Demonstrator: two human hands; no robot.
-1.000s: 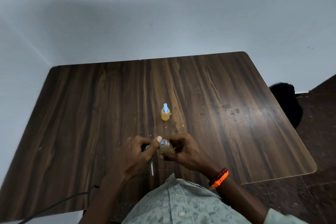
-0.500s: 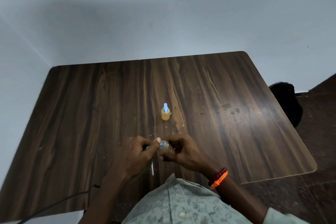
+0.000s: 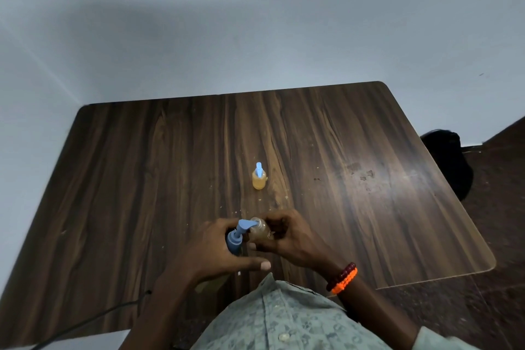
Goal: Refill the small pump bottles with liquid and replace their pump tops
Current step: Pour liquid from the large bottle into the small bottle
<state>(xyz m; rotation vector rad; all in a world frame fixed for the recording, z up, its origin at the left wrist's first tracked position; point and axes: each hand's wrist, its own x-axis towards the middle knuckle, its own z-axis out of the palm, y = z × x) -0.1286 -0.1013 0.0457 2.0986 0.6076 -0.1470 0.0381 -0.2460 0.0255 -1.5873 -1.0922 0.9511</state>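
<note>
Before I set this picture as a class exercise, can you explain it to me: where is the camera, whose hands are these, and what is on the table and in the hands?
There is no machine here. The picture comes from a wide-angle camera worn on a person's head, looking forward and down, so you see their own two hands.

On the dark wooden table one small pump bottle of amber liquid stands upright, its blue pump top on.

The right hand, with bead bracelets at the wrist, holds a second small bottle with its neck open. The left hand holds that bottle's blue pump top beside it, spout toward the neck, not yet fitted.

A dark cable runs off the near left edge.
</note>
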